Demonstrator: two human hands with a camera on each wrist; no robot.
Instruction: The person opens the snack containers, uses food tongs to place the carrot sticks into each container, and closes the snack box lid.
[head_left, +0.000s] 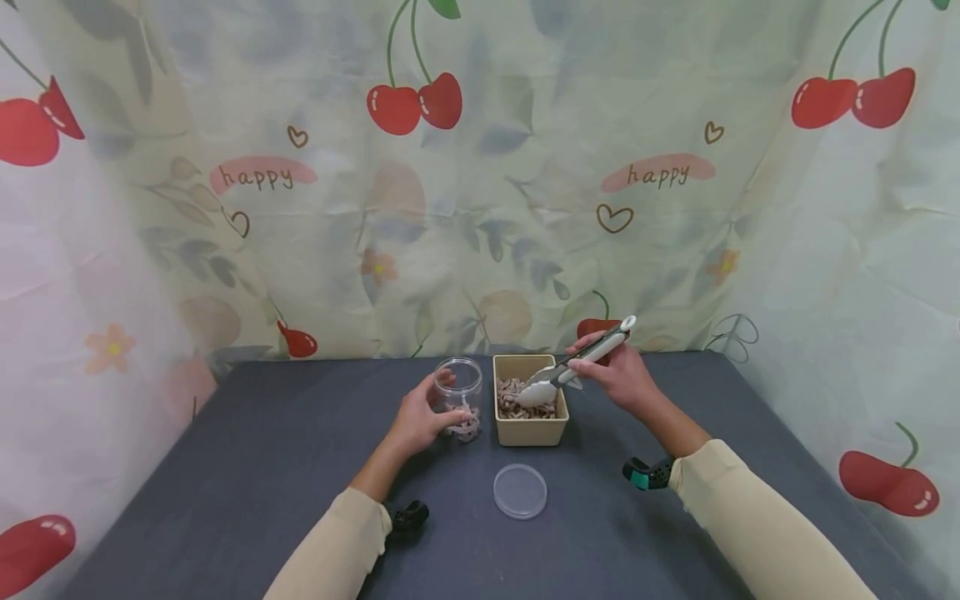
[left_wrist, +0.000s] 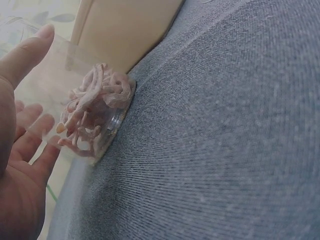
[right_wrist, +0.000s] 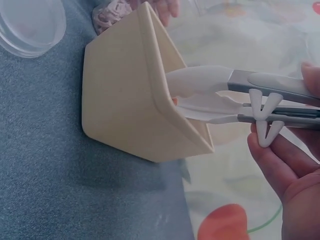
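My left hand (head_left: 422,417) holds a clear plastic jar (head_left: 459,379) upright on the table, thumb on the near side and fingers behind it. Pinkish-grey, sugar-dusted-looking twisted strips (left_wrist: 95,110) lie at the jar's bottom. Right of the jar stands a beige rectangular bin (head_left: 531,432), partly filled with the same kind of strips (head_left: 513,407). In my right hand (head_left: 621,375) is a pair of grey-and-white tongs (head_left: 592,354), gripped along the handles. The tongs' white tips reach down into the bin; its wall hides their ends in the right wrist view.
A round clear lid (head_left: 520,492) lies flat on the dark blue cloth-covered table (head_left: 300,475), just in front of the bin. Behind and beside the table hangs a curtain (head_left: 465,208) printed with cherries. Each wrist wears a dark band (head_left: 648,473).
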